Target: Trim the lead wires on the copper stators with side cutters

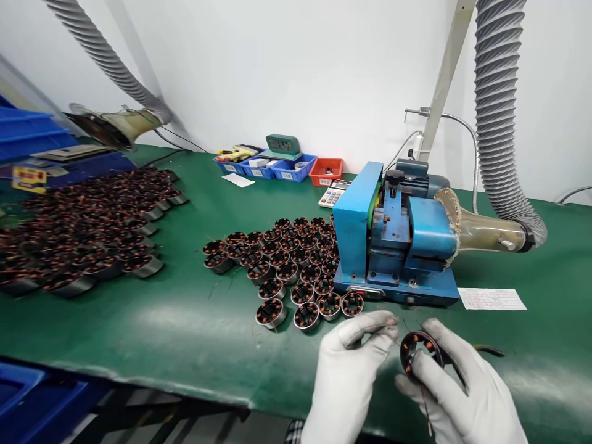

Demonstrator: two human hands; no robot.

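In the head view my right hand (pixel 462 382), in a white glove, grips a motor stator (pixel 413 354), a dark ring with copper windings. Its thumb reaches into the ring and the fingers wrap the outside. Thin wire ends stick up from its top, and a reddish lead hangs below. My left hand (pixel 354 364), gloved with bare fingertips, is pinched closed just left of the stator; what lies between the fingertips is too small to make out. Several more stators (pixel 306 316) stand in a group on the green table beyond my left hand.
A blue motorised machine (pixel 393 240) stands behind my hands, joined to a grey exhaust hose (pixel 502 111). A large mass of stators (pixel 92 240) covers the left side. Blue bins (pixel 291 172), a red bin (pixel 326 171), a calculator (pixel 333 194) and a paper slip (pixel 493 299) lie around.
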